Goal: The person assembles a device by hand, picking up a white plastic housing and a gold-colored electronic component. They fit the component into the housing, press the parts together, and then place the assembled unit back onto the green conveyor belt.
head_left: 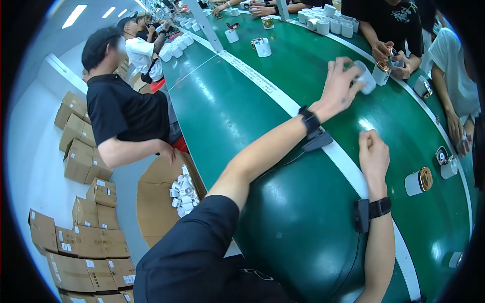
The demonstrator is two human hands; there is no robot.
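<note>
Landmark: the long white strip (260,85) running along the green desk (212,111).
Left hand (339,87): right of the strip, its forearm crossing above it; fingers and thumb are part-closed around a white cup.
White cup (366,78): in the left hand, right of the strip, tilted and blurred; whether it touches the desk I cannot tell.
Right hand (375,154): just right of the strip, fingers curled into a loose fist; I cannot tell whether anything is inside.
Wrists: a black band (309,121) on the left one, over the strip; another black strap (380,207) on the right one, just right of it.
Gold-topped cup (416,182): lying on its side, right of the strip, past the right hand.
Person opposite (406,30): well right of the strip, hands around a gold-trimmed cup (382,73).
Cup pile (328,22): right of the strip's far end.
Person in black (126,106): left of the strip, near a big open carton (151,202) of white pieces (184,194).
</note>
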